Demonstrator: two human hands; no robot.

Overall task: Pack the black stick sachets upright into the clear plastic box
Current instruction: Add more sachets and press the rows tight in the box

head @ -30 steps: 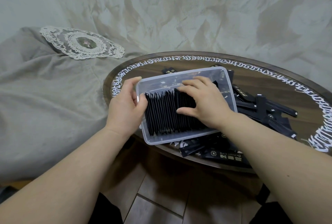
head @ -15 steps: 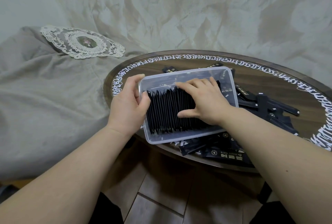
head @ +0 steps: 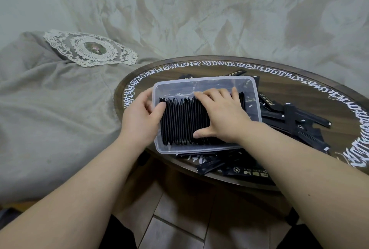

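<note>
- Fingers (head: 214, 94) of the right hand (head: 221, 117) lie straight and spread wide across the top edges of the packed sachets (head: 183, 121), thumb stretched toward 6 o'clock, pressing rather than pinching.
- Left hand (head: 139, 118) grips the clear plastic box (head: 199, 149) at its 9 o'clock wall, thumb hooked over the rim against the first sachet, fingers curled outside the wall.
- Packed sachets stand on edge in a tight row filling the box from 9 o'clock toward 3 o'clock; how much room is left under the right hand I cannot tell.
- To do this step well, I judge: keep the flat palm light and even so the row stays upright, squeeze it toward 9 o'clock against the left thumb, and open a slot at the 3 o'clock end.
- Keep the box braced, since it sits partly on loose sachets (head: 295, 125) and could rock or slide.
- Loose sachets lie scattered on the tabletop (head: 329, 97) from 3 o'clock round to 6 o'clock of the box, some hanging near the edge; take those first.
</note>
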